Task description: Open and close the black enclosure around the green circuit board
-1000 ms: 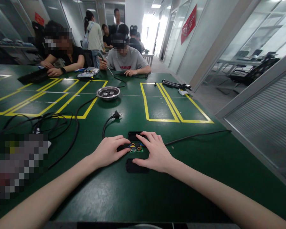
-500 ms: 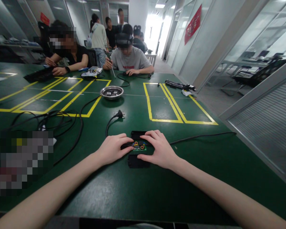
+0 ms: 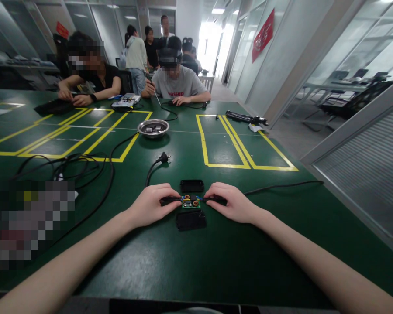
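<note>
- Board: my grip is on either side of a small rectangular green circuit board (image 3: 190,202), which is between my two sets of fingertips, component side up.
- Board, appearance: two copper-coloured ring coils (image 3: 195,203) are set diagonally, one at the far left, the other at the near right. A black block-shaped component (image 3: 193,197) is beside them; touches of yellow and blue also show. Finer parts are too small to tell.
- Left hand (image 3: 154,203): thumb and fingers are drawn together in a pinch on a black cable end (image 3: 171,201) at the board's left edge.
- Right hand (image 3: 231,203): likewise closed in a pinch, holding a second black cable end (image 3: 218,200) at the board's right edge.
- Casing: an open black plastic shell half (image 3: 191,186) lies just beyond the board, between my hands; a matching black plastic shell piece (image 3: 191,220) lies just on the near side. Both are apart from the board.
- Cords: a black two-pin plug (image 3: 164,157) rests beyond my left hand. A long black cord (image 3: 281,186) extends rightward from behind my right hand; my hand hides where it starts.
- Surface: a glossy green tabletop (image 3: 144,266) lies beneath my grip.
- Further off: a round shiny metal bowl (image 3: 153,129) holding small metallic parts stands well beyond my left hand.
</note>
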Demonstrator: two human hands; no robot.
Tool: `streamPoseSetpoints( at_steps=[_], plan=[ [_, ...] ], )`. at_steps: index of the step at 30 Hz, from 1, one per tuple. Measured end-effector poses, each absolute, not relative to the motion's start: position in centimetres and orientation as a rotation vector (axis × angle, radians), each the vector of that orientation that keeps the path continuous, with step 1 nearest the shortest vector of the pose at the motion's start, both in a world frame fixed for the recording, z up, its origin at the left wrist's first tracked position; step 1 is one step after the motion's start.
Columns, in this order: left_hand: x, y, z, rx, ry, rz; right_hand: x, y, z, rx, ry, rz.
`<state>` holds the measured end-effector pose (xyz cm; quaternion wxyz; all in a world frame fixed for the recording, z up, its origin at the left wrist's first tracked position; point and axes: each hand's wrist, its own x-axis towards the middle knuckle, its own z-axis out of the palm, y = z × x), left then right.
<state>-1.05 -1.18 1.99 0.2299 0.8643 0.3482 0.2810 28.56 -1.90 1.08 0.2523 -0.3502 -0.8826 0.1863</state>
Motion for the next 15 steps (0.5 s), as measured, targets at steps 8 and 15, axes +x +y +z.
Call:
streamPoseSetpoints(
  at_steps=[8, 15],
  plan=[
    [-1.2, -2.5, 3.2, 2.333, 0.694, 0.645, 28.8, -3.1, 2.0, -0.726, -2.406, 0.724],
    [-1.6, -1.8, 2.5, 2.409, 0.832, 0.64, 28.3, -3.3, 1.8, -0.786, -2.455, 0.481]
  ],
)
